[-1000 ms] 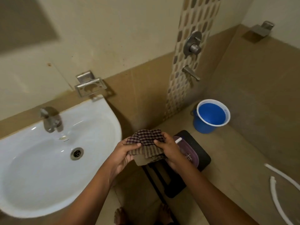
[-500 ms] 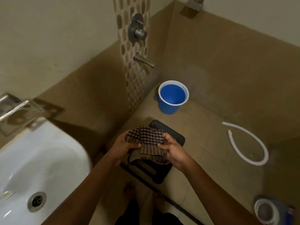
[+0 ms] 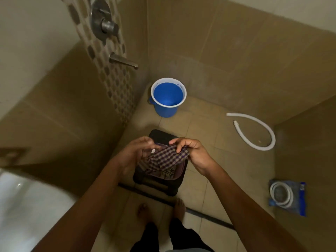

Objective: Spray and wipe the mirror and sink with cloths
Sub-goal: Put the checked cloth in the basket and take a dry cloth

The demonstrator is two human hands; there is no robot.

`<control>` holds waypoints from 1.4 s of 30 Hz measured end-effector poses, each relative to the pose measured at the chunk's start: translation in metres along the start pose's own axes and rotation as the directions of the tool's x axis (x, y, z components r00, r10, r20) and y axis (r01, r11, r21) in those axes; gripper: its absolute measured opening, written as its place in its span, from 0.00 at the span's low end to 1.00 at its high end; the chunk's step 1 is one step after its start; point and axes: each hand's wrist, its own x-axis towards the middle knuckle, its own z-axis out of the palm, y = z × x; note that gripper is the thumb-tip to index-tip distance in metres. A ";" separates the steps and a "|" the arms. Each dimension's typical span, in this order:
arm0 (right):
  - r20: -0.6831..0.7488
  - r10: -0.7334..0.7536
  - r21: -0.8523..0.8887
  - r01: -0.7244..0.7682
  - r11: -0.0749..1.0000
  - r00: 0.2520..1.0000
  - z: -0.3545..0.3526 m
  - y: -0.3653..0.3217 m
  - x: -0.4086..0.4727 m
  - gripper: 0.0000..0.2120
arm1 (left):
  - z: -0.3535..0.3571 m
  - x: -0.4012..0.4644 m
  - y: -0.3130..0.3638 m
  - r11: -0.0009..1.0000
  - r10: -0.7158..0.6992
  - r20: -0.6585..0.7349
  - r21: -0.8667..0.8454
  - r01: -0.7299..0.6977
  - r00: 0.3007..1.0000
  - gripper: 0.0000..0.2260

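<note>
A dark checked cloth (image 3: 164, 158) hangs between my two hands over a black stool (image 3: 157, 180). My right hand (image 3: 193, 154) pinches its upper right edge with curled fingers. My left hand (image 3: 134, 153) holds the left side, fingers curled around the cloth. A purple tub (image 3: 179, 171) with another cloth inside sits on the stool, right under the checked cloth. The white sink (image 3: 27, 210) shows blurred at the lower left. The mirror is out of view.
A blue bucket (image 3: 168, 98) stands in the shower corner below a wall tap (image 3: 123, 60). A white hose (image 3: 254, 131) lies curved on the floor at right, and a packaged hose (image 3: 287, 197) lies nearer. My bare feet (image 3: 160, 208) stand behind the stool.
The view has swung right and down, away from the sink. My hands have lowered the checked cloth towards the tub on the stool and spread it wider.
</note>
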 end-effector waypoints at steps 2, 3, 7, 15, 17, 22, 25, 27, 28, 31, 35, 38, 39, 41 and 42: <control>0.049 -0.014 -0.048 0.017 0.999 0.999 -0.007 -0.001 0.007 0.18 | 0.011 0.014 0.003 0.985 -0.050 0.009 0.165 0.048 0.999 0.19; 0.080 -0.020 -0.074 0.026 0.997 0.997 -0.009 -0.002 0.010 0.18 | 0.017 0.020 0.003 0.966 -0.097 0.051 0.247 0.082 0.994 0.19; 0.115 0.043 -0.184 -0.022 0.983 0.992 -0.018 0.015 0.028 0.21 | 0.032 0.038 -0.003 0.825 -0.227 0.089 0.547 0.143 0.970 0.14; -0.322 0.389 -0.112 -0.443 0.890 0.863 -0.034 0.095 0.061 0.11 | 0.014 0.061 -0.078 0.905 -0.171 -0.253 0.343 0.253 0.952 0.14; -0.380 0.466 -0.129 -0.545 0.829 0.799 -0.034 0.126 0.066 0.09 | 0.009 0.064 -0.096 0.935 -0.165 -0.327 0.249 0.253 0.931 0.13; -0.412 0.529 -0.445 -0.670 0.593 0.742 -0.021 0.186 0.076 0.12 | -0.004 0.075 -0.129 0.954 -0.144 -0.453 0.173 0.245 0.880 0.12; -0.424 0.614 -0.366 -0.746 0.556 0.666 -0.010 0.209 0.089 0.14 | -0.014 0.082 -0.143 0.949 -0.165 -0.466 0.166 0.269 0.869 0.17; -0.411 0.673 -0.281 -0.788 0.548 0.615 -0.003 0.221 0.102 0.16 | -0.018 0.086 -0.151 0.947 -0.171 -0.469 0.165 0.276 0.867 0.18; -0.399 0.697 -0.248 -0.802 0.543 0.595 -0.001 0.226 0.108 0.20 | -0.020 0.088 -0.155 0.946 -0.170 -0.469 0.168 0.276 0.867 0.18; -0.403 0.707 -0.205 -0.810 0.549 0.581 0.006 0.240 0.119 0.32 | -0.027 0.090 -0.164 0.946 -0.166 -0.467 0.173 0.274 0.868 0.17; -0.416 0.706 -0.207 -0.816 0.539 0.573 0.013 0.256 0.121 0.39 | -0.032 0.091 -0.168 0.952 -0.157 -0.463 0.164 0.259 0.872 0.20; -0.408 0.686 -0.275 -0.798 0.536 0.602 0.011 0.258 0.129 0.38 | -0.037 0.089 -0.172 0.951 -0.158 -0.467 0.164 0.261 0.870 0.17; -0.395 0.697 -0.277 -0.801 0.530 0.598 0.010 0.256 0.132 0.38 | -0.039 0.088 -0.173 0.951 -0.157 -0.468 0.167 0.261 0.870 0.15; -0.388 0.709 -0.272 -0.808 0.522 0.589 0.008 0.252 0.136 0.36 | -0.040 0.086 -0.174 0.948 -0.157 -0.463 0.177 0.265 0.872 0.14; -0.395 0.703 -0.274 -0.806 0.524 0.591 0.007 0.248 0.136 0.35 | -0.040 0.085 -0.174 0.948 -0.158 -0.461 0.178 0.265 0.873 0.14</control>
